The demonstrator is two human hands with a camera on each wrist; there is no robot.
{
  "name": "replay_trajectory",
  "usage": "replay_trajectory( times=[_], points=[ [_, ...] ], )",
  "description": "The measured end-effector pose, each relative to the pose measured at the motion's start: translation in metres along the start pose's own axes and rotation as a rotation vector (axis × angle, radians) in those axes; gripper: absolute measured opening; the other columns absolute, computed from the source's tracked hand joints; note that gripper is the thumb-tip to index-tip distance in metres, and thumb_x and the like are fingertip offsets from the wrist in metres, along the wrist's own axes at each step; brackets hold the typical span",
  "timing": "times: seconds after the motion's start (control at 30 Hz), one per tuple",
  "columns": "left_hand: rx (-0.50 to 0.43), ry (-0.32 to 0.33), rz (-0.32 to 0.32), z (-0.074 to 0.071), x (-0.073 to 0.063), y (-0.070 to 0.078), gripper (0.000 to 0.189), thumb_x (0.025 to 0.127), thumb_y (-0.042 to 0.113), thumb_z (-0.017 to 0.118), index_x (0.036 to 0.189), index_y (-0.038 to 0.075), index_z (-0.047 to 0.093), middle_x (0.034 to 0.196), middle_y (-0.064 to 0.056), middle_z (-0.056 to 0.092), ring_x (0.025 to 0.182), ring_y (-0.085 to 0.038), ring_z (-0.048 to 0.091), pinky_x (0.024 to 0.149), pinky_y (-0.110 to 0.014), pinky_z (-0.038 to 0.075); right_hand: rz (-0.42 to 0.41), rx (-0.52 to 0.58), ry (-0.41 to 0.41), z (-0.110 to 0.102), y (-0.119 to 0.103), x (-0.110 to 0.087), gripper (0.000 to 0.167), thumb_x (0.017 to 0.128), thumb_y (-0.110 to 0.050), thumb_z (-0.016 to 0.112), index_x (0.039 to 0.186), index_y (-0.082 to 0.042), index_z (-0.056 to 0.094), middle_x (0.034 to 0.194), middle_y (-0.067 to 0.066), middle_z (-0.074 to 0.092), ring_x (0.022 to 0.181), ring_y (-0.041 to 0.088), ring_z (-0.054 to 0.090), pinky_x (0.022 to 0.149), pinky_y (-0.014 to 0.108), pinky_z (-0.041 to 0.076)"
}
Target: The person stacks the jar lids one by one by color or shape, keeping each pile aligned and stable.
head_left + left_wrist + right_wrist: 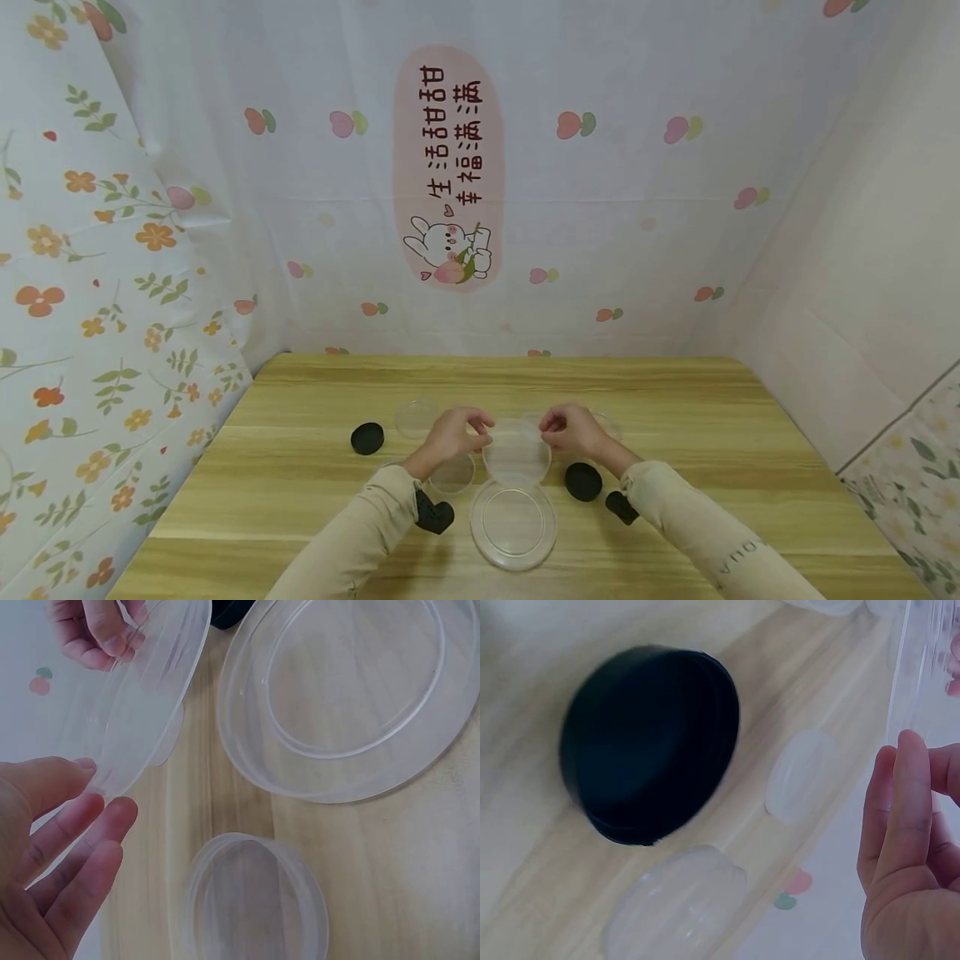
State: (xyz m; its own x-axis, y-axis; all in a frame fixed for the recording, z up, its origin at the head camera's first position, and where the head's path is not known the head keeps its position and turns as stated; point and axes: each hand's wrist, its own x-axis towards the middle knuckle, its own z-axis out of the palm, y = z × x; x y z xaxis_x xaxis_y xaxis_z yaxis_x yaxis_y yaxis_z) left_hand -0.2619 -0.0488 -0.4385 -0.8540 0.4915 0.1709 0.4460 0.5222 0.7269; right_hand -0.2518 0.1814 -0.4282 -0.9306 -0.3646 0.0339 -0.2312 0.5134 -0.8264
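Observation:
A clear round plastic lid (517,457) is held up, tilted, between the two hands above the table. The left hand (454,433) pinches its rim between thumb and index finger, the other fingers spread apart in the left wrist view. On the opposite side the right hand (576,429) grips the rim with its thumb and fingertips. Below the held lid, nearer the person, a large clear round lid (513,527) with a raised inner ring lies on the table. Close to the left hand is a smaller clear round lid (255,907). A black round lid (652,742) lies near the right hand.
Another black round lid (367,438) lies to the left on the wooden table (285,500). Further clear round pieces (415,419) lie toward the back, one of them a clear disc (676,907) by the right hand. A printed cloth (637,208) hangs behind the table.

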Motion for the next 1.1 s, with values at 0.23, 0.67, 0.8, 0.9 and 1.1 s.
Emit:
replay_trajectory(
  times=[0.23, 0.67, 0.8, 0.9, 1.1],
  points=[
    [0.038, -0.037, 0.022, 0.004, -0.004, 0.0, 0.017, 0.076, -0.001, 0.062, 0.093, -0.004, 0.064, 0.071, -0.007, 0.062, 0.058, -0.019, 0.06, 0.066, -0.028, 0.048, -0.005, -0.037, -0.007, 0.006, 0.016, -0.001, 0.005, 0.076, 0.006, 0.06, 0.08, 0.008, 0.059, 0.067, 0.005, 0.056, 0.056, 0.013, 0.053, 0.051, 0.024, 0.048],
    [0.009, -0.073, -0.04, 0.006, -0.009, -0.004, 0.02, 0.075, -0.002, 0.061, 0.095, -0.003, 0.065, 0.07, -0.007, 0.063, 0.055, -0.021, 0.061, 0.055, -0.02, 0.044, -0.024, -0.086, -0.037, 0.014, 0.016, -0.006, 0.007, 0.077, 0.006, 0.059, 0.083, 0.009, 0.059, 0.071, 0.005, 0.056, 0.061, 0.013, 0.053, 0.052, 0.022, 0.046],
    [0.0, -0.09, -0.058, 0.004, -0.01, -0.004, 0.021, 0.076, -0.001, 0.06, 0.096, -0.002, 0.065, 0.072, -0.006, 0.062, 0.056, -0.021, 0.061, 0.052, -0.02, 0.044, -0.038, -0.097, -0.045, 0.016, 0.014, -0.006, 0.007, 0.077, 0.005, 0.06, 0.083, 0.008, 0.059, 0.072, 0.004, 0.056, 0.063, 0.013, 0.052, 0.052, 0.021, 0.046],
    [-0.006, -0.103, -0.068, 0.004, -0.01, -0.004, 0.02, 0.077, -0.002, 0.06, 0.096, -0.002, 0.065, 0.071, -0.005, 0.061, 0.056, -0.021, 0.061, 0.053, -0.021, 0.045, -0.035, -0.102, -0.045, 0.018, 0.014, -0.005, 0.007, 0.077, 0.004, 0.06, 0.083, 0.007, 0.059, 0.072, 0.003, 0.056, 0.063, 0.013, 0.052, 0.052, 0.021, 0.046],
    [-0.017, -0.135, -0.033, 0.008, -0.012, -0.006, 0.019, 0.076, -0.004, 0.06, 0.094, -0.002, 0.066, 0.068, -0.003, 0.06, 0.058, -0.015, 0.059, 0.057, -0.022, 0.046, -0.062, -0.149, -0.051, 0.021, 0.016, -0.003, 0.006, 0.076, 0.005, 0.06, 0.082, 0.005, 0.061, 0.072, 0.002, 0.057, 0.064, 0.011, 0.052, 0.054, 0.021, 0.045]
  ],
)
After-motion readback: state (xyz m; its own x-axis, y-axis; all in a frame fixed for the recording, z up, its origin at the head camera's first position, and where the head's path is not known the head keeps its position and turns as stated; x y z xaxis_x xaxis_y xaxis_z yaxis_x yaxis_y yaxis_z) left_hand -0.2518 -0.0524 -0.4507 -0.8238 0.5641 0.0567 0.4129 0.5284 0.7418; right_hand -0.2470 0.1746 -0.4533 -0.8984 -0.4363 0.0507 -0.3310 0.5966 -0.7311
